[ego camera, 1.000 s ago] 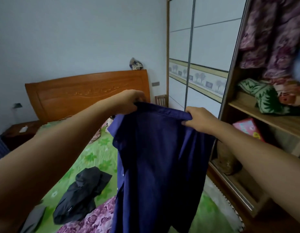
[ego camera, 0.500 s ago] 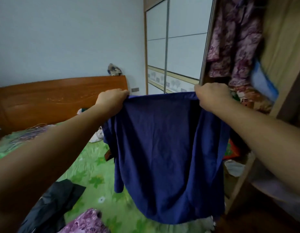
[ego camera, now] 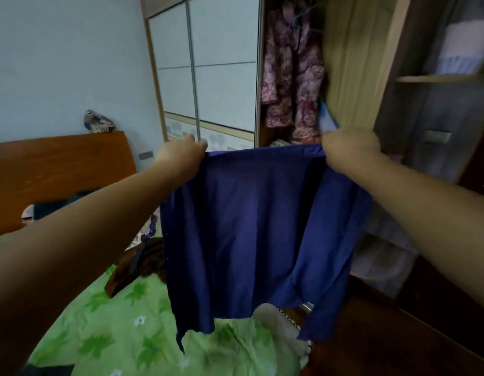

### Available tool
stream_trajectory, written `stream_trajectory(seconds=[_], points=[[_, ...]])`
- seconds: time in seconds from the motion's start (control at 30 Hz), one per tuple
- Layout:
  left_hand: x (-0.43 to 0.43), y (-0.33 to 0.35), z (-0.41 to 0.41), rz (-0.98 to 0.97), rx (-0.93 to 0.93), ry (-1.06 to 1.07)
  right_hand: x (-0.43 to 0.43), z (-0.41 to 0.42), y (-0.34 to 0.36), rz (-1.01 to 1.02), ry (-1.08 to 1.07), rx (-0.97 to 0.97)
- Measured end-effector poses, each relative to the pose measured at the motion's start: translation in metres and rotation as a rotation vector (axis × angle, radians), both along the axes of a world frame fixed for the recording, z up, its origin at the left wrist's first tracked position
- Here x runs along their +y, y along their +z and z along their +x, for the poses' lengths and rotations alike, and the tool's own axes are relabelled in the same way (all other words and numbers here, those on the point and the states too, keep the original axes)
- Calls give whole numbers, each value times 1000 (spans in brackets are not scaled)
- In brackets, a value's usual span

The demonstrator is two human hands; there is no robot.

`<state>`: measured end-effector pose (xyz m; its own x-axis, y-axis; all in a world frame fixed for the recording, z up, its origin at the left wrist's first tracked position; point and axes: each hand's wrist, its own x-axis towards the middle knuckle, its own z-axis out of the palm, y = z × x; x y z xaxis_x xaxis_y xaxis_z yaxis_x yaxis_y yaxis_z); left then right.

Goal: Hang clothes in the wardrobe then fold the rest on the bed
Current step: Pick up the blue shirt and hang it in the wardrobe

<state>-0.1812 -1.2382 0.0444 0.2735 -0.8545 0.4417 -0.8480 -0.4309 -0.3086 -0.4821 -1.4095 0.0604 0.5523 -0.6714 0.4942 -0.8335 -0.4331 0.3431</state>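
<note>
Left hand (ego camera: 181, 154) and right hand (ego camera: 349, 147) clench the dark-blue shirt's (ego camera: 251, 226) top edge, cloth hanging creased

Two hands: left hand (ego camera: 181, 154), right hand (ego camera: 349, 147); one blue shirt (ego camera: 257, 226); one floral garment (ego camera: 292, 69).

I hold a dark blue shirt (ego camera: 251, 226) stretched flat by its top edge, my left hand (ego camera: 181, 156) and right hand (ego camera: 349, 147) each clenched on a corner, the cloth hanging above the bed (ego camera: 127, 335) with its green leaf-print cover. Behind it stands the open wardrobe (ego camera: 352, 63), where a pink floral garment (ego camera: 292, 71) hangs.
</note>
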Motion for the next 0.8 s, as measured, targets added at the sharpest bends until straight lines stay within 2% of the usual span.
stream_trajectory(seconds=[0.13,0.27,0.4,0.53,0.63,0.7,0.8], points=[[-37,-5,-13,55,49,-41,-5,-28,-12,88,-181,14],[-75,-16,-40,119,230,-142,-7,-65,-20,225,-335,-110],[-117,-25,-87,158,563,-258,-24,-110,-28,560,-361,-293],[-151,-37,-134,154,1025,-319,-50,-153,-50,878,-286,-552],[-175,-48,-170,176,1214,-384,-65,-186,-64,1081,-178,-706],[-192,-56,-193,144,1197,-453,-75,-210,-67,1248,-100,-762],[-217,-65,-224,48,905,-456,-94,-244,-71,1407,3,-782]])
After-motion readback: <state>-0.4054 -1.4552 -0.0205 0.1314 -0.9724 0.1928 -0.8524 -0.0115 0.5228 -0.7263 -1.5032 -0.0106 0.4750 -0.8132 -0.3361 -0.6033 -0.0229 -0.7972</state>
